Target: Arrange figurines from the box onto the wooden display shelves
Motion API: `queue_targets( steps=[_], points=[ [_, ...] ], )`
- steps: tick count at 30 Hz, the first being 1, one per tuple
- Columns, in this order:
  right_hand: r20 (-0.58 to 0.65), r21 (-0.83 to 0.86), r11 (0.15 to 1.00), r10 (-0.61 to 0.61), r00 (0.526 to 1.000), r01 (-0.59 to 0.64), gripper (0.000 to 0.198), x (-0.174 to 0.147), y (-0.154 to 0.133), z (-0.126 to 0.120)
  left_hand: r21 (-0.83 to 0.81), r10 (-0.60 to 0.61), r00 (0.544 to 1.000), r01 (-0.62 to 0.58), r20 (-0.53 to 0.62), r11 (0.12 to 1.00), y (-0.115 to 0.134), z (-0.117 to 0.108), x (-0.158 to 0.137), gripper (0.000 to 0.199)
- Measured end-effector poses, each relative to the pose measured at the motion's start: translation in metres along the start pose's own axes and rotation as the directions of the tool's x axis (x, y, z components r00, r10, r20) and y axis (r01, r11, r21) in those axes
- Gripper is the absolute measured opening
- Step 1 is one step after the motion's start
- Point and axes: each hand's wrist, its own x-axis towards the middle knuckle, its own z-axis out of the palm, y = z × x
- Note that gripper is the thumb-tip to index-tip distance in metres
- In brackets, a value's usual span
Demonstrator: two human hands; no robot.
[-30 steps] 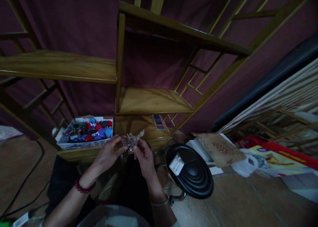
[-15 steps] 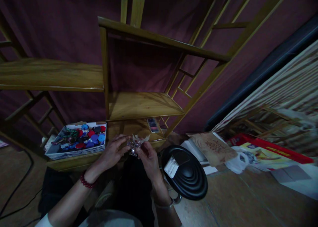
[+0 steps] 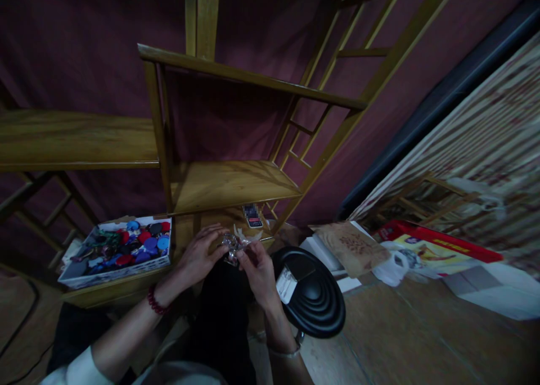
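My left hand [image 3: 201, 256] and my right hand [image 3: 258, 270] meet above my lap in front of the low shelf. Between them is a small shiny object in crinkled clear plastic [image 3: 231, 247]; its exact kind is too small to make out. The left thumb and fingers pinch its left side. At the right, my other thumb and fingertips grip the plastic, and a pale loose flap sticks up. Left of my hands, a shallow box [image 3: 122, 247] on the bottom shelf holds several blue, red and black round pieces in a jumble.
A phone [image 3: 253, 215] lies on the bottom board of the wooden shelf unit [image 3: 236, 185]. Beside my right arm stands a round black stool [image 3: 316, 295] with a white paper [image 3: 286, 285] on it. Flattened cardboard [image 3: 350, 247], a white plastic bag [image 3: 391, 268] and a red-yellow box [image 3: 442, 250] lie at right.
The view has shifted, so the shelf and box appear further left. Both hands still hold the plastic-wrapped object, with the fingers slightly repositioned.
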Motion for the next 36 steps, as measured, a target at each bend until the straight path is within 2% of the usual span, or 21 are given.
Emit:
queue_targets(
  steps=[5,9,13,17,22,30,36],
  points=[
    [-0.026,0.009,1.000,0.012,1.000,-0.012,0.021,0.002,-0.002,-0.008,-0.013,0.044,0.998,-0.045,-0.044,0.999,0.003,0.010,0.006,0.030],
    [-0.057,0.012,1.000,0.015,0.998,-0.014,0.022,0.002,0.000,-0.012,0.013,0.036,0.997,-0.035,-0.063,0.999,0.006,0.015,0.006,0.029],
    [-0.070,0.013,0.999,0.032,0.997,-0.031,0.020,0.002,0.001,-0.013,0.025,0.015,0.991,-0.012,-0.136,1.000,0.004,0.023,0.003,0.029],
    [-0.083,-0.006,0.999,0.037,0.996,-0.038,0.020,0.000,0.002,-0.011,0.008,0.008,0.983,-0.007,-0.185,1.000,0.000,0.027,-0.002,0.019],
    [-0.118,-0.001,0.999,0.048,0.992,-0.048,0.023,-0.002,0.006,-0.007,0.063,0.006,0.973,0.009,-0.232,0.998,0.000,0.027,-0.007,0.011],
    [-0.144,0.006,0.998,0.065,0.987,-0.065,0.022,-0.002,0.008,-0.004,0.035,-0.069,0.984,0.076,-0.166,0.996,0.008,0.023,-0.009,0.013],
    [-0.153,-0.001,0.998,0.055,0.987,-0.056,0.022,-0.004,0.013,-0.005,-0.114,-0.121,0.992,0.115,-0.047,0.987,0.008,0.024,-0.013,0.017]
  ],
)
